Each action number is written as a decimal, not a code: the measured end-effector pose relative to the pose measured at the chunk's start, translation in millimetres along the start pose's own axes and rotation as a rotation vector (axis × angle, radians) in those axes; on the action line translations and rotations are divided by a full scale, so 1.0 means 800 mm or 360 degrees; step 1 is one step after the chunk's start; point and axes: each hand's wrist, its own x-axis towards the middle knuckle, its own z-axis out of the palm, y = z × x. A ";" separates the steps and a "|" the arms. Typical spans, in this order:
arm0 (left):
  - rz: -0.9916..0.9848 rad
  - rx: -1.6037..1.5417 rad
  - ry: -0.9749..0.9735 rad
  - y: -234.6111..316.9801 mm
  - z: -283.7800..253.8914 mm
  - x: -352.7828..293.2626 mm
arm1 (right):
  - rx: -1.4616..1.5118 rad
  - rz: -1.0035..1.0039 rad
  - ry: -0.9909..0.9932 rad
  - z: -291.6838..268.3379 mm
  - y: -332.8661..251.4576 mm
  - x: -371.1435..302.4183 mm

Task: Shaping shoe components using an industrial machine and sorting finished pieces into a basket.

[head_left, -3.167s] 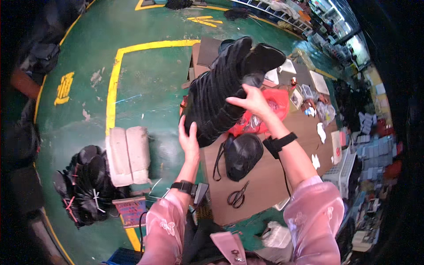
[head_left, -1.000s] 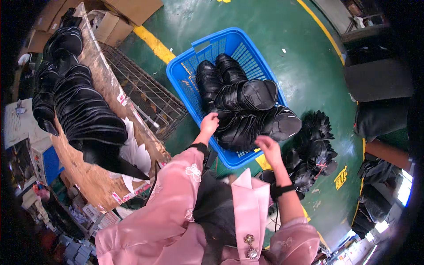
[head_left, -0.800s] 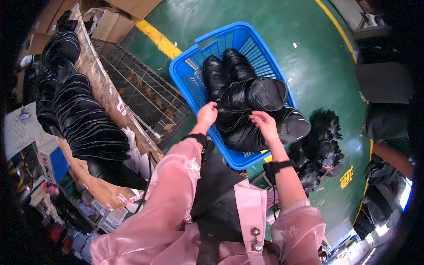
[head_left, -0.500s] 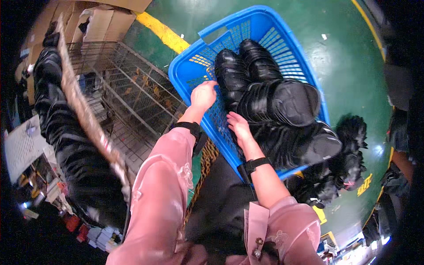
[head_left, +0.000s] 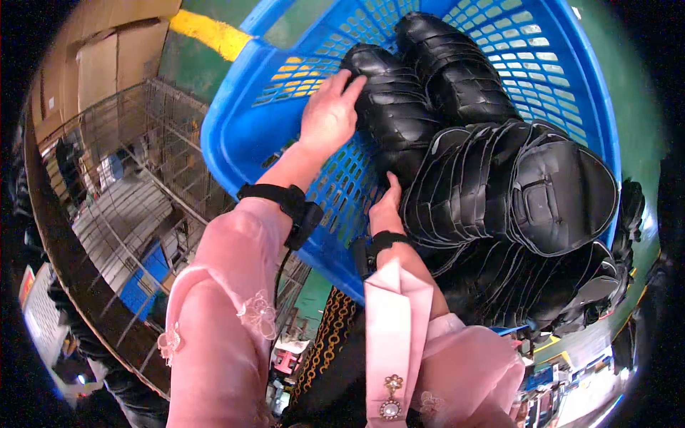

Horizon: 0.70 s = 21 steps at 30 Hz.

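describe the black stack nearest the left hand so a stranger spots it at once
Find the big blue basket. Inside, at the far side, two rounded black stacks lie side by side. It is the left stack, set apart by the left hand at its far end.

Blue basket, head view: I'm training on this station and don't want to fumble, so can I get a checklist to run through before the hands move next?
1. Left hand at the leftmost black bundle: ok, beside its far part.
2. Right hand near the same bundle: ok, by its near end.
3. Secure grip by both hands: cannot tell.
4. Near end fully in view: not ok, the large front bundle partly hides it.
5. Blue basket standing with its open side up: ok.
6. Basket floor beneath the bundles: cannot tell, hidden.
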 end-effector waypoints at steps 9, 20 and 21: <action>0.0256 0.0094 -0.0104 -0.039 0.054 0.075 | 0.0154 0.0124 -0.0018 -0.008 -0.012 -0.028; -0.0217 0.0156 -0.0455 -0.023 0.084 0.107 | 0.0329 0.0134 -0.0117 -0.023 -0.030 -0.018; -0.0228 0.0167 -0.0460 -0.036 0.076 0.098 | 0.0321 0.0148 -0.0118 -0.028 -0.027 -0.024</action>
